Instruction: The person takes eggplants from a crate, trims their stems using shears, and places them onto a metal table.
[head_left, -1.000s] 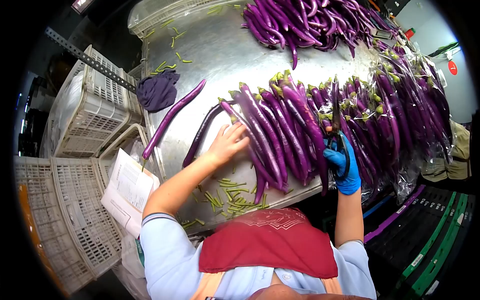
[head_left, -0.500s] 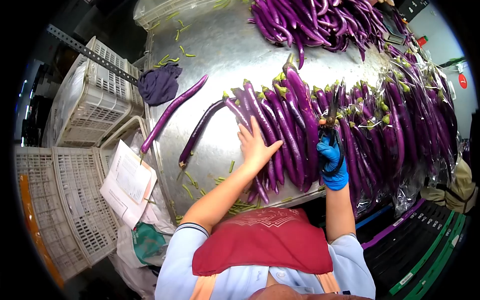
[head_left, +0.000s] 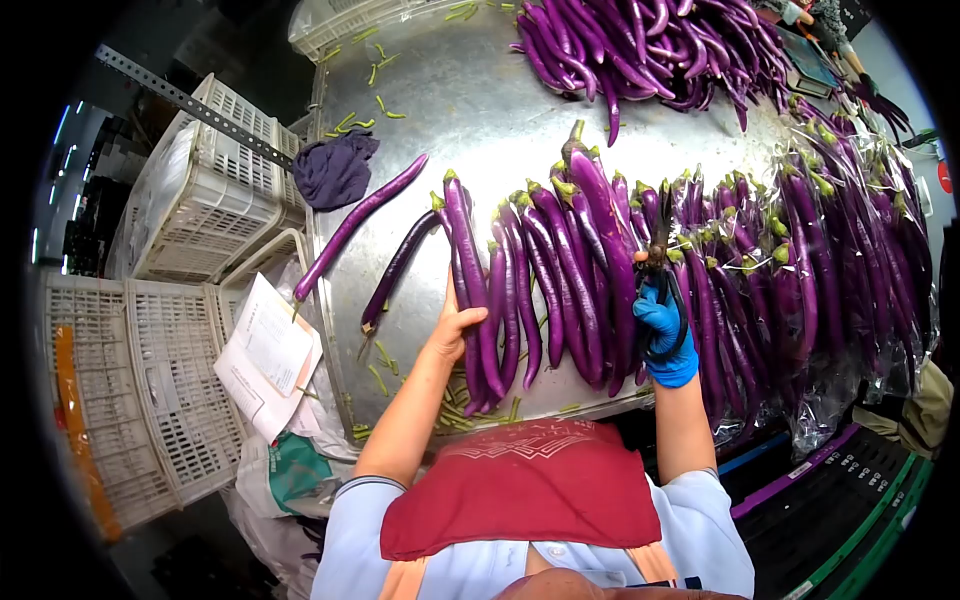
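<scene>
My bare left hand [head_left: 452, 322] is wrapped round a long purple eggplant [head_left: 462, 230] at the left end of a row, thumb on top and fingers mostly hidden behind it. Another eggplant beside it may also be in the grasp; I cannot tell. In a blue glove, my right hand [head_left: 668, 338] holds black-handled scissors [head_left: 660, 235], blades pointing away from me. Between the hands lie several eggplants [head_left: 570, 270] side by side, green stems at the far end. One thicker eggplant [head_left: 607, 205] rests close to the scissors.
Bagged eggplants [head_left: 850, 240] fill the right side of the metal table [head_left: 430, 110]; a loose pile [head_left: 640, 50] lies at the back. Two single eggplants, a dark cloth [head_left: 335, 172] and cut stem bits are on the left. White crates [head_left: 150, 380] and papers [head_left: 265, 345] stand beyond the left edge.
My left hand has gone from lying spread over the row to gripping an eggplant at its left end. The left eggplants have shifted and spread apart. My right hand still holds the scissors.
</scene>
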